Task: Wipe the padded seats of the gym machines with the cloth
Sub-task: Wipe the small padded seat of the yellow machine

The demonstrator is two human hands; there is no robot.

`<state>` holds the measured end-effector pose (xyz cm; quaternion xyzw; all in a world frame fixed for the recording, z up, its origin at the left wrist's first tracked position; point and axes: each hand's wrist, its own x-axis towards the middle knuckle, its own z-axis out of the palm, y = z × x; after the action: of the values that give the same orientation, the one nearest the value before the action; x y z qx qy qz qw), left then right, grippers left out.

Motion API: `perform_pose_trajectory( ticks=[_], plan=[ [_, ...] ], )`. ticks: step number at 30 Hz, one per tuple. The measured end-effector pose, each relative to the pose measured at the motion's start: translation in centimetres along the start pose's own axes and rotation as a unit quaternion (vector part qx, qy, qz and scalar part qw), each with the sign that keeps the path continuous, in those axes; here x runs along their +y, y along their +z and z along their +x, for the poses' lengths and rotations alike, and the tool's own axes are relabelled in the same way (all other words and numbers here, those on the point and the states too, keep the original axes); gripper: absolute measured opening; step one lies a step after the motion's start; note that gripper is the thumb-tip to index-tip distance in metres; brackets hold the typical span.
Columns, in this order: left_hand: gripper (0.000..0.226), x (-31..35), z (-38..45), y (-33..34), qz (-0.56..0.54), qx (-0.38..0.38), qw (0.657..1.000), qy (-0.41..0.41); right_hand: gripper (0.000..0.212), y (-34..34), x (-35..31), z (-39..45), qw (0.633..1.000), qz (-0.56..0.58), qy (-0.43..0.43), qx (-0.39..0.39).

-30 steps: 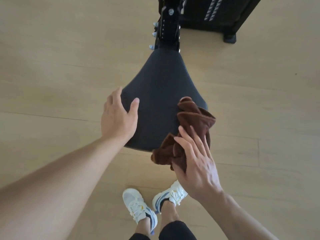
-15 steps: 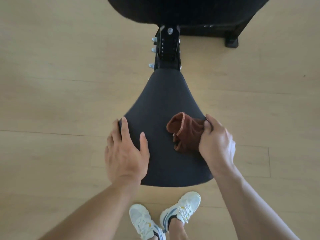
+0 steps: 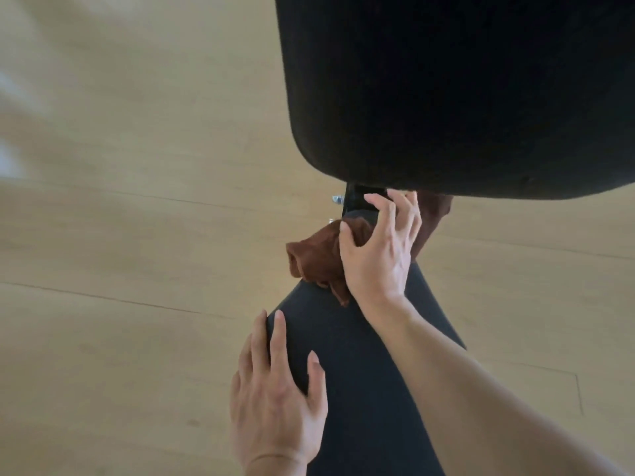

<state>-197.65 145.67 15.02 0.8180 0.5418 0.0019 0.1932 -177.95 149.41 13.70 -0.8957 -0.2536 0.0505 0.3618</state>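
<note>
Cloth [image 3: 318, 261] bunched under right hand [image 3: 378, 255], partly hidden by backrest [image 3: 446, 91]; left hand [image 3: 275, 400] flat, empty, on seat [image 3: 360, 389].

Tight gap above the seat's narrow end
Back pad [image 3: 460, 94] overhangs the seat [image 3: 360, 389] there; bracket [image 3: 357, 197] blocks behind; floor [image 3: 137, 235] either side lies open

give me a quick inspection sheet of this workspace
surface: dark padded seat, narrow end toward its bracket
job's things: brown cloth bunched at the seat's narrow end
clutter: nothing seen
grippers: right hand pressing the cloth, fingers spread; left hand flat on the seat's left edge, empty
cables: nothing seen
surroundings: pale wood floor; large black pad overhead; bolt on the bracket
</note>
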Motion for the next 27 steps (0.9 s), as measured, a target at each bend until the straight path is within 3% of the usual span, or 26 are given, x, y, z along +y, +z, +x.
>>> perform_pose_trajectory(
  ticks=[4, 8, 13, 17, 20, 23, 27],
  plan=[
    [0.069, 0.0, -0.1, 0.1, -0.001, -0.002, 1.0, -0.001, 0.078, 0.0, -0.4, -0.3, 0.989, -0.118, 0.087, -0.033],
    [0.068, -0.1, 0.0, 0.3, -0.005, 0.001, 1.0, 0.004, 0.083, -0.5, -1.5, -1.4, 0.982, -0.096, 0.128, -0.102],
    [0.069, -0.3, -0.1, 0.6, -0.003, 0.014, 1.0, 0.008, 0.082, -1.3, -2.1, -4.5, 0.976, -0.107, 0.003, -0.191],
    [0.071, -0.4, -0.2, 0.6, -0.003, 0.021, 1.0, 0.009, 0.054, -1.2, -3.6, -6.0, 0.961, -0.064, -0.106, -0.248],
    [0.072, -0.3, -0.4, 0.5, -0.001, 0.026, 1.0, 0.011, 0.044, -0.6, -5.2, -3.6, 0.915, -0.072, -0.164, -0.362],
    [0.079, -0.2, -0.6, 0.5, -0.025, 0.049, 0.998, 0.01, 0.033, 1.6, -7.6, -0.6, 0.842, -0.176, -0.169, -0.481],
    [0.099, -0.6, -0.7, 0.6, -0.072, 0.075, 0.994, -0.023, 0.024, 4.8, -9.5, -3.0, 0.786, -0.289, -0.208, -0.506]
  ],
)
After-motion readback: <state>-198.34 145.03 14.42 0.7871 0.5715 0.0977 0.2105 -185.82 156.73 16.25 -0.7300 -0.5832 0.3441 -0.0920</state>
